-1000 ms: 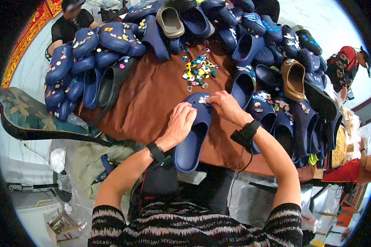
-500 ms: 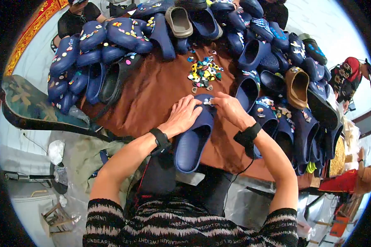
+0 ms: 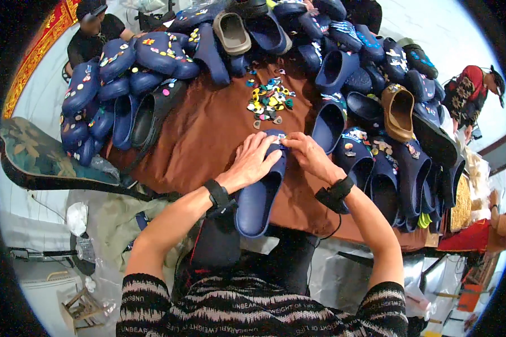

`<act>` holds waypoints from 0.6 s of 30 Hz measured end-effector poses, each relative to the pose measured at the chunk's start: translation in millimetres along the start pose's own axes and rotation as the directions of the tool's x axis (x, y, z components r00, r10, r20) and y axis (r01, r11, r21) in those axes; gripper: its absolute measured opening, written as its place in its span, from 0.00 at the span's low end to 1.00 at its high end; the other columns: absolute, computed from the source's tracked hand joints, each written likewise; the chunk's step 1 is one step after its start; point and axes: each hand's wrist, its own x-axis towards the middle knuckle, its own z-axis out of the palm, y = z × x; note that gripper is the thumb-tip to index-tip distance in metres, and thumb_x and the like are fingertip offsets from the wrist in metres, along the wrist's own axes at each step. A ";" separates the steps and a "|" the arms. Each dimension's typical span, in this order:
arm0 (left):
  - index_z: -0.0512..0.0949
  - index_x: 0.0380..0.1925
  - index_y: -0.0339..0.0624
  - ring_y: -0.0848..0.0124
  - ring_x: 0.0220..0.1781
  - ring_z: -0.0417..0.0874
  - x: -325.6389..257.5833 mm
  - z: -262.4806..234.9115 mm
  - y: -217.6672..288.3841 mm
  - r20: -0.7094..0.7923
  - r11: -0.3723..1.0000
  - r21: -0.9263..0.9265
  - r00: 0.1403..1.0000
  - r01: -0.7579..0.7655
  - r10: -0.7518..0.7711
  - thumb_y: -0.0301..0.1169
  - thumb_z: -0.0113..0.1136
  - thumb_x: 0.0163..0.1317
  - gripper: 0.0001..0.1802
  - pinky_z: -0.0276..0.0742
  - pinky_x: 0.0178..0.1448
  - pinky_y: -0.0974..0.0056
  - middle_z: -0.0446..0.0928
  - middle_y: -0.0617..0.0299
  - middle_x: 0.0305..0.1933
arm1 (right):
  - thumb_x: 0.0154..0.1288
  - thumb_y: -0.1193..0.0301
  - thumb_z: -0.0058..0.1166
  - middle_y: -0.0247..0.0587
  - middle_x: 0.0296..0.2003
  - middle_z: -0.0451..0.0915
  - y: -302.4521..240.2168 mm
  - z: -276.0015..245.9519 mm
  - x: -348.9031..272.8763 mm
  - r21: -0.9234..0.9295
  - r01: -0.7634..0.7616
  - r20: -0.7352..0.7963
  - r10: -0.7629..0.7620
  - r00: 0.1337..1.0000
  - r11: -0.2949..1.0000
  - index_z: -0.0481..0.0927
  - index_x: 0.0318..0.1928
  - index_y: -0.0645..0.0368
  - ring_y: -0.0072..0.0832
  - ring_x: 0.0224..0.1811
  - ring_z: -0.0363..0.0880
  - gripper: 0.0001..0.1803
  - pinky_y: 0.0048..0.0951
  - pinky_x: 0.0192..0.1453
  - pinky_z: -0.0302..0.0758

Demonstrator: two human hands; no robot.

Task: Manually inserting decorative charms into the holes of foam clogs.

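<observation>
A navy clog lies in front of me, its toe pointing away and its open heel toward me. My left hand grips the clog's front, with fingers over the upper and the thumb along its side. My right hand is closed in a pinch at the toe, with its fingertips on a small pale shoe charm. The fingers partly hide the charm and the toe. Just beyond the toe lies a pile of colourful shoe charms.
A brown cloth covers the table. Decorated navy clogs are heaped at left, back and right, with a tan clog among them. A camouflage-patterned chair stands at left. Other people are farther off.
The view has shifted slightly. My left hand has slid forward over the clog's toe, and my right fingertips have come closer to it, covering more of the charm.
</observation>
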 end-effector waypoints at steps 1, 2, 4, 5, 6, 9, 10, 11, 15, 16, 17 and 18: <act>0.70 0.63 0.41 0.50 0.74 0.60 1.9 2.9 2.6 0.006 1.000 -0.003 1.000 -0.015 0.015 0.50 0.43 0.75 0.28 0.58 0.73 0.44 0.64 0.48 0.68 | 0.62 0.80 0.53 0.51 0.52 0.80 9.7 0.5 -0.3 0.208 -0.022 0.002 0.022 1.000 0.978 0.83 0.54 0.57 0.45 0.53 0.79 0.20 0.40 0.58 0.75; 0.69 0.64 0.42 0.50 0.74 0.59 3.6 4.0 3.8 0.026 1.000 0.003 1.000 -0.006 0.006 0.50 0.43 0.75 0.29 0.57 0.74 0.44 0.63 0.48 0.69 | 0.65 0.78 0.53 0.51 0.50 0.82 20.5 -0.6 -1.0 0.408 -0.040 0.005 0.042 0.999 0.912 0.83 0.54 0.59 0.43 0.52 0.80 0.17 0.39 0.58 0.76; 0.69 0.66 0.43 0.49 0.75 0.57 -2.0 0.8 -4.0 0.058 0.998 0.036 0.997 0.044 -0.046 0.51 0.42 0.75 0.29 0.55 0.76 0.45 0.62 0.46 0.71 | 0.68 0.73 0.55 0.49 0.40 0.84 8.3 -7.0 17.4 0.449 -0.106 -0.012 0.125 0.992 0.887 0.83 0.48 0.63 0.38 0.45 0.83 0.11 0.36 0.53 0.78; 0.68 0.67 0.44 0.49 0.75 0.58 -3.3 1.0 -6.0 0.045 0.999 0.045 0.998 0.030 -0.032 0.49 0.42 0.75 0.29 0.56 0.76 0.46 0.62 0.47 0.71 | 0.68 0.71 0.56 0.47 0.36 0.84 2.7 -8.5 25.5 0.514 -0.284 0.073 0.288 0.955 0.810 0.83 0.44 0.65 0.35 0.41 0.83 0.10 0.34 0.48 0.78; 0.68 0.67 0.44 0.49 0.75 0.58 -5.0 1.3 -7.3 0.045 0.998 0.052 0.999 0.027 -0.030 0.49 0.42 0.75 0.29 0.56 0.76 0.46 0.62 0.47 0.71 | 0.68 0.69 0.58 0.44 0.31 0.84 0.8 -10.2 31.5 0.558 -0.448 0.168 0.433 0.885 0.699 0.83 0.41 0.66 0.31 0.37 0.82 0.11 0.33 0.44 0.79; 0.69 0.67 0.44 0.49 0.74 0.59 -0.7 11.9 -2.9 0.011 1.000 0.022 1.000 -0.020 0.020 0.47 0.41 0.76 0.27 0.56 0.75 0.48 0.62 0.46 0.71 | 0.66 0.68 0.63 0.34 0.27 0.80 27.6 14.6 24.1 0.581 -0.319 0.095 0.327 0.940 0.749 0.79 0.33 0.64 0.20 0.31 0.77 0.11 0.28 0.34 0.75; 0.70 0.66 0.43 0.49 0.74 0.59 -4.1 11.7 -5.6 -0.024 1.000 0.018 1.000 0.001 0.000 0.45 0.42 0.76 0.26 0.56 0.76 0.48 0.63 0.46 0.70 | 0.66 0.69 0.63 0.34 0.27 0.79 16.5 15.1 27.1 0.655 -0.381 0.149 0.382 0.912 0.653 0.78 0.32 0.63 0.20 0.30 0.76 0.11 0.29 0.33 0.74; 0.70 0.65 0.42 0.49 0.73 0.60 -7.6 11.5 -8.4 -0.060 1.000 0.013 0.998 0.021 -0.020 0.43 0.43 0.76 0.25 0.56 0.76 0.48 0.64 0.46 0.69 | 0.66 0.69 0.63 0.33 0.27 0.79 13.7 22.8 29.0 0.671 -0.361 0.134 0.373 0.918 0.648 0.77 0.32 0.63 0.20 0.30 0.76 0.11 0.29 0.33 0.74; 0.72 0.63 0.37 0.49 0.72 0.62 -18.8 3.8 -16.4 -0.144 1.000 0.005 0.989 -0.018 0.019 0.39 0.47 0.74 0.23 0.55 0.76 0.49 0.68 0.47 0.67 | 0.66 0.68 0.63 0.33 0.27 0.79 2.2 39.7 35.2 0.721 -0.351 0.131 0.380 0.916 0.598 0.79 0.33 0.64 0.21 0.29 0.76 0.11 0.28 0.33 0.74; 0.72 0.63 0.37 0.49 0.72 0.62 -22.9 -1.3 -14.4 -0.144 1.000 0.011 0.990 -0.012 0.014 0.39 0.47 0.74 0.23 0.55 0.76 0.49 0.68 0.47 0.67 | 0.67 0.68 0.62 0.33 0.27 0.79 -8.0 35.5 39.7 0.741 -0.384 0.180 0.387 0.904 0.551 0.79 0.33 0.64 0.21 0.29 0.76 0.11 0.28 0.33 0.75; 0.72 0.63 0.37 0.48 0.73 0.61 -28.3 -7.4 -13.0 -0.121 0.999 0.023 0.992 -0.032 0.035 0.40 0.48 0.74 0.24 0.54 0.77 0.49 0.67 0.47 0.67 | 0.67 0.67 0.62 0.34 0.27 0.79 -10.7 33.0 45.9 0.759 -0.438 0.248 0.408 0.879 0.482 0.79 0.33 0.65 0.21 0.30 0.77 0.12 0.28 0.34 0.75; 0.72 0.63 0.38 0.48 0.73 0.61 -33.5 -13.4 -10.0 -0.099 0.998 0.034 0.993 -0.056 0.059 0.42 0.48 0.74 0.25 0.53 0.77 0.48 0.67 0.47 0.68 | 0.66 0.67 0.63 0.34 0.27 0.80 -8.9 29.3 52.7 0.768 -0.490 0.314 0.423 0.850 0.412 0.79 0.32 0.66 0.21 0.30 0.78 0.13 0.28 0.34 0.76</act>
